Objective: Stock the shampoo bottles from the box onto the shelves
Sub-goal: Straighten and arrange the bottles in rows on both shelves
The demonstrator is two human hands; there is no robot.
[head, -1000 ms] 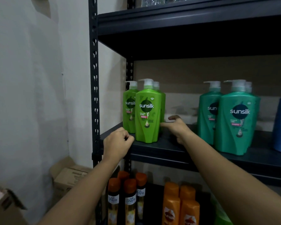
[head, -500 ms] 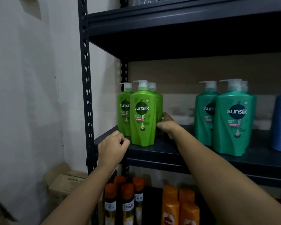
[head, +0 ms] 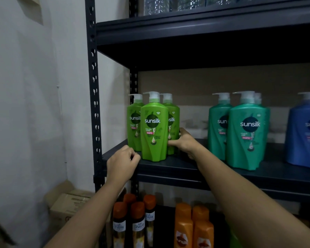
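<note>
Right hand (head: 183,142) grip wraps base of rear-right green shampoo bottle (head: 173,122), upright on dark shelf (head: 177,165). Left hand (head: 122,162) clenched, empty, at shelf edge. Front green bottle (head: 154,127) left of grip; teal bottles (head: 245,129) right; orange bottles (head: 193,228) below; cardboard box (head: 70,204) by white wall.

Dark metal shelf unit (head: 92,90) with perforated uprights. Middle shelf (head: 168,165): three light green pump bottles (head: 154,129) clustered at its left end; a group of teal pump bottles (head: 245,133) further right, well apart; one blue pump bottle (head: 301,135) at the frame edge. Lower shelf: slim orange-capped bottles (head: 138,224) beside squat orange bottles (head: 184,228).
</note>
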